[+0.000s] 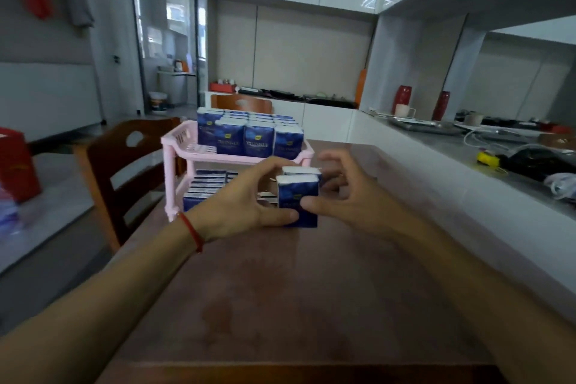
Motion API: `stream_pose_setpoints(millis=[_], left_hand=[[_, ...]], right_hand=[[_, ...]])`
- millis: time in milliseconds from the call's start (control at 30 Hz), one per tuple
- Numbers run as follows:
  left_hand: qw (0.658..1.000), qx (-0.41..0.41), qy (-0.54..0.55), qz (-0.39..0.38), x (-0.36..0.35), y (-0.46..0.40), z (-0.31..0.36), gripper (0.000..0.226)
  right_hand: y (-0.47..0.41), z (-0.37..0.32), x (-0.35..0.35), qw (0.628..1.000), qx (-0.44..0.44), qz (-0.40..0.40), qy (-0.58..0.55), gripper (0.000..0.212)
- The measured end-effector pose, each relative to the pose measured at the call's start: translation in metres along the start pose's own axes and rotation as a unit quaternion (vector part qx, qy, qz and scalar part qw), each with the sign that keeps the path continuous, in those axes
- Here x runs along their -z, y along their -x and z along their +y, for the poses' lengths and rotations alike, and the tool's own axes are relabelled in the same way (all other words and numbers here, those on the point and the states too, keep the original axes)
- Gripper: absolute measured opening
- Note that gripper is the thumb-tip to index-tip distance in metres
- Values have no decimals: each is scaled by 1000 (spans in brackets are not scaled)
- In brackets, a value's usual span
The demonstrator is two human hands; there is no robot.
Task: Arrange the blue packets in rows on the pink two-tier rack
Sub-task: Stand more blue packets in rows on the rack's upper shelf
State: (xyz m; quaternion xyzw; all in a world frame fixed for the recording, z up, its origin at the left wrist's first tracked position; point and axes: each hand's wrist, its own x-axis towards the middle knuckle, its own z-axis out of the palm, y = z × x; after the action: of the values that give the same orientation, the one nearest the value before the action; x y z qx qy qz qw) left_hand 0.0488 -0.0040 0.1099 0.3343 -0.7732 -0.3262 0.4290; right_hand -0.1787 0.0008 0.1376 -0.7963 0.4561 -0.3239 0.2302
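Observation:
A pink two-tier rack [176, 138] stands on the brown table, left of centre. Its top tier holds several upright blue packets [258, 139] in rows. The lower tier holds more blue packets [204, 185] on its left side. Just in front of the rack, two blue packets [298, 196] stand upright, one behind the other, near the tabletop. My left hand [246, 201] grips them from the left, thumb on the front packet's lower edge. My right hand [346, 193] touches the front packet from the right with its thumb, fingers spread behind.
A wooden chair [124, 165] stands left of the rack, another chair back [241, 103] behind it. A white counter [452, 171] with cables, a tray and red vases runs along the right. A red bag [15, 162] sits at far left. The brown table [296, 290] stretches toward me.

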Motion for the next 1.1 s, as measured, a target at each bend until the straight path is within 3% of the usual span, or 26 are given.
stream_pose_setpoints(millis=[200,333,500,633,800,1100], left_hand=[[996,36,-49,69,80,24,2,72],[984,30,-78,155,117,32,-1,75],[923,12,-149,355,132,42,-35,78],[875,57,-138,460,103,50,-80,82],[865,89,-201,451,75,48,-107,98],[857,77,-233,452,82,53,-117,95]], right_hand=[[-66,-77,-31,982,124,-64,128,47],[-109,-112,-45,968,169,-67,175,39],[-170,-134,-47,980,153,10,130,47],[-209,-134,-56,984,121,-7,134,46],[-237,-125,-73,976,108,-48,182,56],[-251,-116,-87,947,47,-89,304,60]])
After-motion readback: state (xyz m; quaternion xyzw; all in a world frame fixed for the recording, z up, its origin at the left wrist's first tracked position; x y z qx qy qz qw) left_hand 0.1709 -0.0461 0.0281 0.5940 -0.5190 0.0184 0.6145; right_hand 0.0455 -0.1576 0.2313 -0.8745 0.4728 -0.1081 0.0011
